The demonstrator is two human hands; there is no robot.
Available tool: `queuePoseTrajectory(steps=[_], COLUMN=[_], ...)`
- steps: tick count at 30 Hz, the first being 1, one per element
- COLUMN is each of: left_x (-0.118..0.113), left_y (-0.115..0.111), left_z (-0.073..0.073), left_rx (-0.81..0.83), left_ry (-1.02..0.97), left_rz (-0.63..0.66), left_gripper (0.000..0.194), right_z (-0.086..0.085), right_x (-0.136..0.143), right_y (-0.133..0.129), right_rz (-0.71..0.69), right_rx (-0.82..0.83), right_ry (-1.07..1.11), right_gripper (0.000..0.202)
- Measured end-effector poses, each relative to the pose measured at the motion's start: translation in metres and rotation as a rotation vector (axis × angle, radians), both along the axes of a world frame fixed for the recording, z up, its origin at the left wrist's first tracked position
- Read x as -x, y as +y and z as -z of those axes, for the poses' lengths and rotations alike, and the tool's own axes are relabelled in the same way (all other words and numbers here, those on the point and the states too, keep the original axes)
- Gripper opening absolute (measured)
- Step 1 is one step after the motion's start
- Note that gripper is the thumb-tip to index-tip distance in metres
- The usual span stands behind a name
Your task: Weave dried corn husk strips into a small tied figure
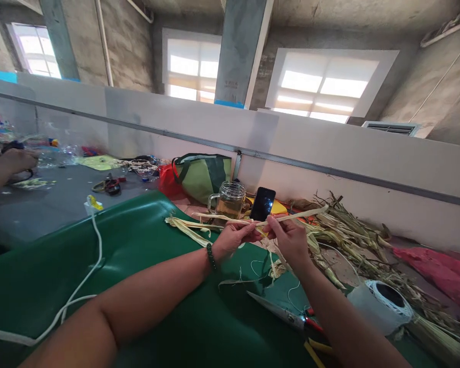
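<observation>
Head view: we look down on a left hand (235, 236) and a right hand (291, 240) working together above a smooth, dark green plastic sheet (138, 286).
Husk strips: pale, flat strips of dried plant husk (308, 213) run between the two hands, off the sheet, in front of a black, rectangular phone (263, 204).
Left grip: we see its thumb and fingers pinched closed on the strips.
Right grip: thumb and forefinger pinch the same strips, just beside the left fingers.
Done so far: we see strips parted from the heap and brought together at the fingertips; we judge the handwork to be partway.
Left over: long free ends stick out on both sides, and a tangled heap of dry, straw-coloured husks (341, 250) lies at the right.
Scissors: a steel-bladed pair with red handles (270, 305) lies on the sheet, held by neither hand.
Hidden: the fingers cover where the strips meet, so we cannot tell if they are knotted, twisted or merely crossed; the right forearm covers part of the scissor handles.
Cut off: another person's hand (17, 162), at the left edge over the grey tabletop (76, 189); we cannot make out what it holds.
</observation>
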State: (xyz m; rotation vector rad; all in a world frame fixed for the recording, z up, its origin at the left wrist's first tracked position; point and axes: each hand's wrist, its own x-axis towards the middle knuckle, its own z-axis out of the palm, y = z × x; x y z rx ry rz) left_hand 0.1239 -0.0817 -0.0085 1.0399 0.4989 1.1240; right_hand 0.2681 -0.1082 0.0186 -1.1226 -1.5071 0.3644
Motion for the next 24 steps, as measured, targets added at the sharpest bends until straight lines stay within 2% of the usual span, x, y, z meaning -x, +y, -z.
queuePoseTrajectory(steps=[3, 6, 9, 11, 14, 20, 22, 24], left_x=[0.000, 0.000, 0.001, 0.002, 0.003, 0.003, 0.002, 0.000], left_y=[0.000, 0.001, 0.001, 0.001, 0.000, -0.001, 0.001, 0.002], left_z=[-0.001, -0.002, -0.004, -0.005, -0.005, -0.005, -0.003, 0.000], left_rx=[-0.022, -0.040, -0.058, -0.088, -0.125, -0.312, -0.368, -0.411], left_ry=[0.003, 0.007, 0.038, 0.065, 0.097, 0.190, 0.246, 0.305], left_rz=[-0.014, 0.003, 0.021, 0.023, 0.018, -0.087, -0.113, -0.123], left_gripper=[0.046, 0.046, 0.046, 0.045, 0.043, 0.038, 0.040, 0.040], right_z=[-0.003, -0.006, -0.008, -0.009, -0.007, 0.001, 0.002, 0.004], right_x=[0.000, 0.000, 0.001, 0.000, -0.001, -0.003, -0.002, -0.003], right_y=[0.002, 0.002, 0.000, 0.000, 0.000, 0.000, -0.001, 0.001], right_rz=[-0.006, -0.069, -0.192, -0.203, -0.078, 0.246, 0.288, 0.283], right_rx=[0.066, 0.089, 0.147, 0.175, 0.120, -0.160, -0.201, -0.173], right_ry=[0.134, 0.228, 0.247, 0.239, 0.181, -0.103, -0.154, -0.128], right_gripper=[0.042, 0.040, 0.044, 0.045, 0.044, 0.051, 0.052, 0.053])
